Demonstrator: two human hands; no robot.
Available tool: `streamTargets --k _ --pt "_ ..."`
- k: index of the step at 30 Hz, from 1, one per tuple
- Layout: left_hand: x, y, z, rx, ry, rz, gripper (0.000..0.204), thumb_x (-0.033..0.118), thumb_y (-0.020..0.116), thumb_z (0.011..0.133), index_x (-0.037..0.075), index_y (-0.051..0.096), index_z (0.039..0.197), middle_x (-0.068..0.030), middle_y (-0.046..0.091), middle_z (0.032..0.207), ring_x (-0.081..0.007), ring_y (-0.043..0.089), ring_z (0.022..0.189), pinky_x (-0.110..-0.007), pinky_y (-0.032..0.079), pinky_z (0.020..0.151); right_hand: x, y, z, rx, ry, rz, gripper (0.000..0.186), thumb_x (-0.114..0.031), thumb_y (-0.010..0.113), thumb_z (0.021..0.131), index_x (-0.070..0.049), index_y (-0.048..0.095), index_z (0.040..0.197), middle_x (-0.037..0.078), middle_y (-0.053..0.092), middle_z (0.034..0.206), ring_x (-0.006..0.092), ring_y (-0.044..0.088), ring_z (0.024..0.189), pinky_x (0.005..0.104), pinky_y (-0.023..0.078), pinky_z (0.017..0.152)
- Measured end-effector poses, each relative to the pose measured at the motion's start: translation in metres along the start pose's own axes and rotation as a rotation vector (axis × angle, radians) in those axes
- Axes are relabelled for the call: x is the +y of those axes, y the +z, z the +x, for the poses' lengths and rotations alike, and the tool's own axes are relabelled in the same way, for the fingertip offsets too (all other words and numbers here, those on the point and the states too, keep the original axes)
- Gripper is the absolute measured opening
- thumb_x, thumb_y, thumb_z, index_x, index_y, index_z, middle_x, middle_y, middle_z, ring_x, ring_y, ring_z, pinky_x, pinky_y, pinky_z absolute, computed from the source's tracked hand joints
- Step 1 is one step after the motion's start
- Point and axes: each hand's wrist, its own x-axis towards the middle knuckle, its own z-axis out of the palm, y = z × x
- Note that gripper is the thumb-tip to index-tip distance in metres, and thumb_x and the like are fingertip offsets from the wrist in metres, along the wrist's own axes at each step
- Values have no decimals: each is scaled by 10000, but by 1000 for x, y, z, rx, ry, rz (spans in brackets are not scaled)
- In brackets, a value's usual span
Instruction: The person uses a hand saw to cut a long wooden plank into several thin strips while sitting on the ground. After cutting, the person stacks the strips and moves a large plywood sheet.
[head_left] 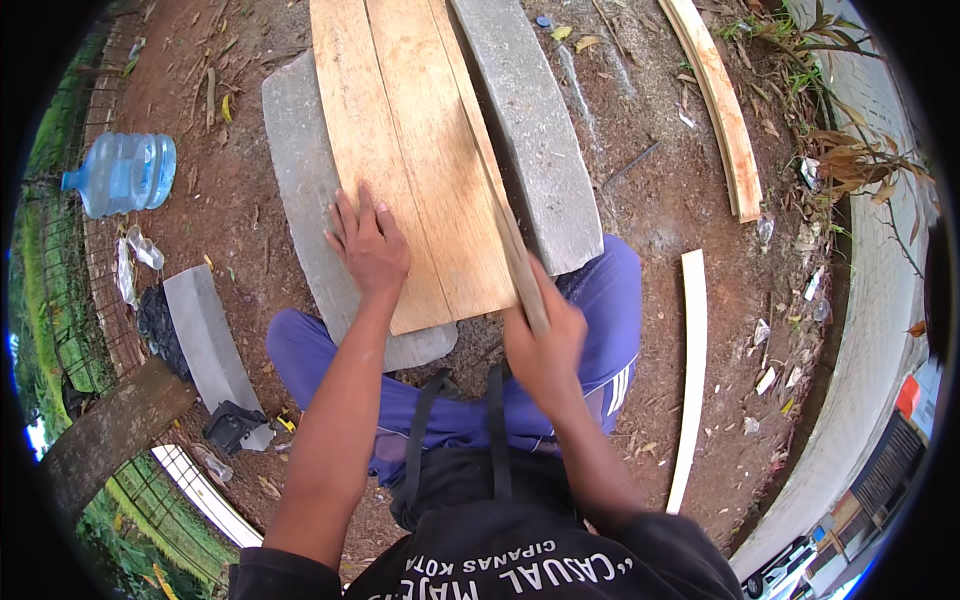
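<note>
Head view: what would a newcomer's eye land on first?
The pale wood, top centre, flanked by two grey slabs. The left hand lies spread on it, while the right hand grips a narrow stick-like piece along its right edge. Then the blue jug on its side, far left.

Board (435, 190) — matt wood; bottle (125, 175) — glossy plastic

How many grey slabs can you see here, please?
3: a left slab partly beneath the wooden board, a right slab along the board's right side, and a far-left slab apart from the board. More may be hidden under it.
</note>
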Motion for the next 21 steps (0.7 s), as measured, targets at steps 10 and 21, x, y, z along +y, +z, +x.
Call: streamTargets --k 10,21 --pt "-3 7 2 16 14 31 523 346 430 1083 157 456 1570 -226 309 1656 -421 247 1546 -629 102 1244 -25 -75 -104 -74 63 10 517 6 666 846 104 584 1347 247 724 888 304 761 744 376 577 630" --pt "-6 4 -4 -2 22 25 523 348 417 1088 164 449 1576 -225 306 1659 -418 252 1545 -628 108 1242 -8 21 61 -37 61 38 395 -54 619 855 65 616 1232 286 669 840 473 667 728 502 549 656"
